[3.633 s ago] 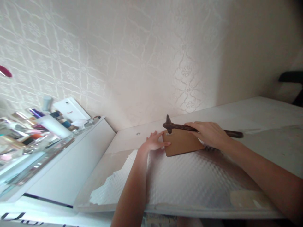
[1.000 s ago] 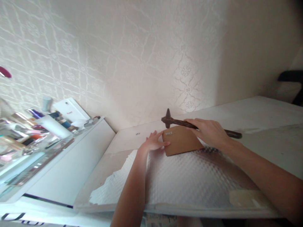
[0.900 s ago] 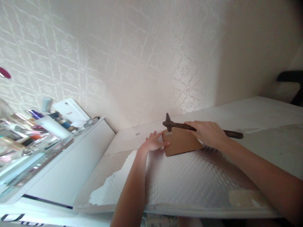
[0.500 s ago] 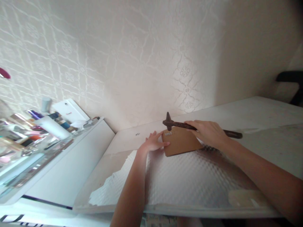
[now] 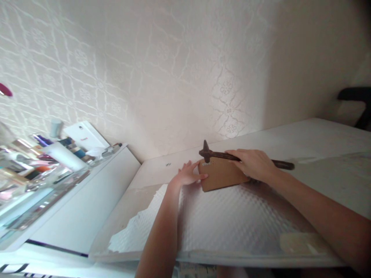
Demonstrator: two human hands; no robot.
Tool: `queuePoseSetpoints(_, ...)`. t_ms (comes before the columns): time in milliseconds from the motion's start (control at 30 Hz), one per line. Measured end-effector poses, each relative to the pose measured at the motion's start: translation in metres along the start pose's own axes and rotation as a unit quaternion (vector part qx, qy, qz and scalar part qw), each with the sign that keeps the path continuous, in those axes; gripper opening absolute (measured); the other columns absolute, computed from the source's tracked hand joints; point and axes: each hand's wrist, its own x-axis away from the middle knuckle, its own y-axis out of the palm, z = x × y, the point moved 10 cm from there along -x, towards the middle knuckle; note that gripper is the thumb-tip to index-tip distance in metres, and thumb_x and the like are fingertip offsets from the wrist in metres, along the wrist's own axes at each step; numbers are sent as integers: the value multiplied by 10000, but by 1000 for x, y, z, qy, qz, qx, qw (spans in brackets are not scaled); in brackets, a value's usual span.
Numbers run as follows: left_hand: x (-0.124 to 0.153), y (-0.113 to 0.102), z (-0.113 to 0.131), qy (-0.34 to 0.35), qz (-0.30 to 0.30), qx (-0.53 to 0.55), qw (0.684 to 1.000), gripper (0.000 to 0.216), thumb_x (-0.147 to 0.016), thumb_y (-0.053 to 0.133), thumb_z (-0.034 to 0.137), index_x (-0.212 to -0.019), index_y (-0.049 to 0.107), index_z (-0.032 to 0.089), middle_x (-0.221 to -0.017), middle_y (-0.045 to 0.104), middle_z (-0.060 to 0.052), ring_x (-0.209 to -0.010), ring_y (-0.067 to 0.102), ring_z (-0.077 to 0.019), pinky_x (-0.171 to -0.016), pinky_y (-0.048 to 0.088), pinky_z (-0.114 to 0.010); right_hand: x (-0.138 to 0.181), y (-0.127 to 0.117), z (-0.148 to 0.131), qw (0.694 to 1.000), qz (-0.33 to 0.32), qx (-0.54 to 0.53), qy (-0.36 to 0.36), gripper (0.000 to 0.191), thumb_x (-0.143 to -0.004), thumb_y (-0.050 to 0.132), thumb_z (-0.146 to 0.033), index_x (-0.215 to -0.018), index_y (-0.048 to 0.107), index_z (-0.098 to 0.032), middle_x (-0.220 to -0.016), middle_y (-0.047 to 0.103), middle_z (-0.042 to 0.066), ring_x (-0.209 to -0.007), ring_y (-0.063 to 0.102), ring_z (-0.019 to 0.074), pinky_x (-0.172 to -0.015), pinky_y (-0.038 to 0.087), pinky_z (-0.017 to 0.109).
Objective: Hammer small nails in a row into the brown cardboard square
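A brown wooden board (image 5: 222, 175) lies on white bubble wrap (image 5: 226, 220) on a white table (image 5: 319, 139). My left hand (image 5: 188, 174) rests against the board's left edge with its fingers stretched out on it. My right hand (image 5: 255, 164) is wrapped round the handle of a dark hammer (image 5: 214, 155). The hammer's head sits just above the board's far left corner, where small pale marks show.
A patterned pale wall (image 5: 162, 77) stands right behind the table. To the left, a lower white shelf (image 5: 87, 181) carries several cosmetic tubes and bottles (image 5: 58, 152). A dark chair part (image 5: 355, 96) shows at the far right edge.
The hammer head has bobbed up and down slightly over the board's corner. My left hand has stayed at the board's edge.
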Motion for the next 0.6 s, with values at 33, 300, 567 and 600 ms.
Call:
queuePoseSetpoints(33,0,0,0,0,0,-1,1000,962,-644,382,838,-1445,150,357,-1543,31,-71,-1397,-3,-342,-1084,92,-570,0,-2,1,1000,10,-5,3,370,-897,405,-353,-1227,559,-290,-1041,682,39,-871,634,220,-684,443,302)
queuePoseSetpoints(300,0,0,0,-3,-5,-9,1000,955,-648,382,831,-1443,146,358,-1543,32,-61,-1397,-8,-339,-1084,89,-571,0,-3,2,1000,16,1,17,372,-894,409,-361,-1225,563,-288,-1041,681,50,-850,637,229,-663,443,312)
queuePoseSetpoints(567,0,0,1,-2,-2,-5,1000,945,-652,390,824,-1441,158,360,-1542,33,-67,-1397,-6,-341,-1080,91,-578,1,-12,5,999,41,-14,32,391,-904,391,-381,-1255,538,-286,-1055,677,48,-857,636,225,-671,442,308)
queuePoseSetpoints(600,0,-1,1,-2,-1,-6,1000,942,-652,389,824,-1440,157,363,-1542,36,-65,-1397,-7,-339,-1079,92,-579,1,-12,6,999,41,-12,34,389,-903,393,-378,-1252,539,-286,-1053,678,49,-854,637,225,-669,441,307)
